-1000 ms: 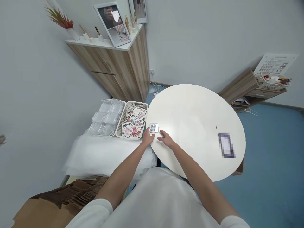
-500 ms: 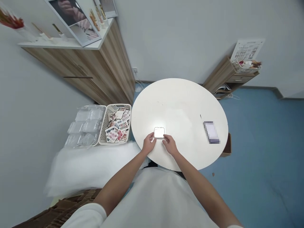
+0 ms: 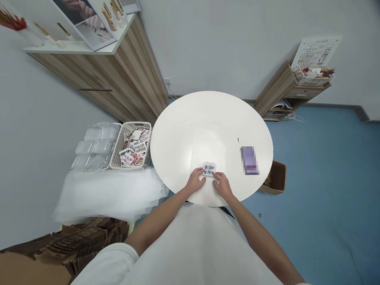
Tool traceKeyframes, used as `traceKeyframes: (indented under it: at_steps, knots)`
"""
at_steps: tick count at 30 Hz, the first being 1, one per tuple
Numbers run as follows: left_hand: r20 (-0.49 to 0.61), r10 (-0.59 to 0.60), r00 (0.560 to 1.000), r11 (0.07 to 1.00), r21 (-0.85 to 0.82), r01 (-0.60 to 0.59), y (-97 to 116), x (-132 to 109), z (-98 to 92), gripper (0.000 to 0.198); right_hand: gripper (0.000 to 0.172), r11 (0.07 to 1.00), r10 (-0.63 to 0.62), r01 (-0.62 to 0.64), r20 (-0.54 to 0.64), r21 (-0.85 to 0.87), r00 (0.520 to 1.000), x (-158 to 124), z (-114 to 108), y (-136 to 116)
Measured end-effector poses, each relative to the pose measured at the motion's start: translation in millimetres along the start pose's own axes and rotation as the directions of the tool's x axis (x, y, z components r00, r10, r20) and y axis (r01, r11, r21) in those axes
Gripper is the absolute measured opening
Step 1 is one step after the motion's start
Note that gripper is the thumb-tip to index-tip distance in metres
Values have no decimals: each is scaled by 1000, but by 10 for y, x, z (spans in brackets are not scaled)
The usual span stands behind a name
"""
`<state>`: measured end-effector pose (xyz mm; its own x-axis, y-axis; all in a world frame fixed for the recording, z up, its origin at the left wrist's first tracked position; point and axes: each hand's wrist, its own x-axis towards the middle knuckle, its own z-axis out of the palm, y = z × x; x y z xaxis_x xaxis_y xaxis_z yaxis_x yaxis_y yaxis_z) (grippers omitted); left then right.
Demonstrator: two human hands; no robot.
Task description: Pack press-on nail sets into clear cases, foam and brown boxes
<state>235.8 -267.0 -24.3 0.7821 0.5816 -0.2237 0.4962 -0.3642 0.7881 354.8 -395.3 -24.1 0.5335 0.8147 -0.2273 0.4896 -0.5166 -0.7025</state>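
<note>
We are leaning over the round white table (image 3: 208, 118). Our left hand (image 3: 196, 181) and right hand (image 3: 223, 187) are pinching the small clear plastic case of patterned nail tips (image 3: 209, 169) by its sides, flat near the table's front edge.

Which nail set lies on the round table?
The small clear case between the left hand and right hand; the others are heaped in the white basket beside the table.
</note>
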Motion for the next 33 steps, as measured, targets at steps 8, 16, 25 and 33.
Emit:
traceKeyframes:
  at_steps: [8, 16, 25, 33]
  knots:
    - [-27, -51, 998, 996, 76, 53, 42, -45, 132, 40, 42, 999, -54, 54, 58, 3, 997, 54, -21, 112]
    - [4, 98, 995, 976, 197, -97, -59, -163, 12, 41, 41, 950, -230, 252, 134, -184, 964, -81, -63, 111]
    - [224, 223, 949, 876, 382, -296, -198, -369, -223, 59, 19, 859, -285, 370, 272, -353, 919, -160, -6, 102]
    - [176, 163, 971, 894, 390, -220, -195, -190, -278, 24, 29, 946, -191, 241, 226, -218, 955, -50, -233, -56]
